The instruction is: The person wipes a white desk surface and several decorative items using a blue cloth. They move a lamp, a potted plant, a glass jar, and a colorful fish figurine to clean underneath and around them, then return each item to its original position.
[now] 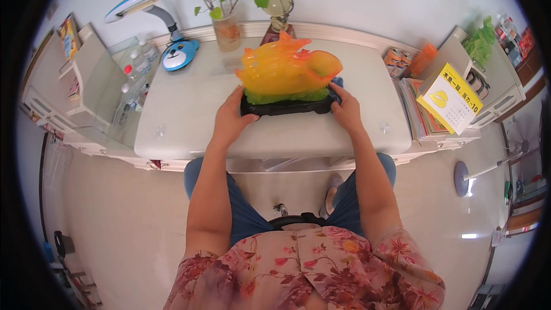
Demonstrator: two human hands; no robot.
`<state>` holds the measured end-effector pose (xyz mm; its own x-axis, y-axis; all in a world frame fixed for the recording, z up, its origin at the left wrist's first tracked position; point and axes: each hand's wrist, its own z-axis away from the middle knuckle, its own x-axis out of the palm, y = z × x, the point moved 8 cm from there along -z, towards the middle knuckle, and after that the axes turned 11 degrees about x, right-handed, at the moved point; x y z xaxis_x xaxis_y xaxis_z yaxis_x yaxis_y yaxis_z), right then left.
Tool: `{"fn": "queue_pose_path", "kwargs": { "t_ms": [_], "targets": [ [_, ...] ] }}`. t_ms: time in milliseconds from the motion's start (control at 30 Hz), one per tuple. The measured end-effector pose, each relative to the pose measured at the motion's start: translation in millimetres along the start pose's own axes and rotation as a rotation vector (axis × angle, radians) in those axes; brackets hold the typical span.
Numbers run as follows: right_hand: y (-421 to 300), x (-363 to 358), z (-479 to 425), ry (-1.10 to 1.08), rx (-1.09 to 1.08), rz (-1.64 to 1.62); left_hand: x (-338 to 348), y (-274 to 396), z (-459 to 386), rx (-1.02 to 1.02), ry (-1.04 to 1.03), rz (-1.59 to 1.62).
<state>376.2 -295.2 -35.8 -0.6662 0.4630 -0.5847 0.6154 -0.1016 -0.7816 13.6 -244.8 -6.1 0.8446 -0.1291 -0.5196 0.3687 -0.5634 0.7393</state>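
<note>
A translucent orange, yellow and green ornament [286,69] on a black base [286,106] is at the middle of the white desk [193,125]. The left end of the base is in the grip of my left hand [229,114], with the thumb along its front edge. At the other end, my right hand [345,110] holds the base and touches a bunched blue cloth [338,82] beside it. Whether the base rests on the desk or is slightly raised, I cannot tell.
Behind stand a blue bear-shaped lamp [178,54], a plant in a vase [227,32] and a small globe [279,4]. Plastic bottles [135,71] line the left. On the right are drink cans [394,61], stacked books [417,114] and a desk calendar [450,99].
</note>
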Motion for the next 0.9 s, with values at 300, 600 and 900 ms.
{"fn": "queue_pose_path", "kwargs": {
  "t_ms": [300,600,900],
  "targets": [
    [-27,5,31,-0.133,0.212,-0.138,-7,-2,8,-0.016,-0.028,-0.126],
    [-85,60,70,-0.099,-0.105,-0.060,-67,-34,40,-0.102,0.109,0.037],
    [-101,77,75,-0.082,-0.045,-0.295,-86,-40,53,-0.120,0.279,-0.164]
  ]
}}
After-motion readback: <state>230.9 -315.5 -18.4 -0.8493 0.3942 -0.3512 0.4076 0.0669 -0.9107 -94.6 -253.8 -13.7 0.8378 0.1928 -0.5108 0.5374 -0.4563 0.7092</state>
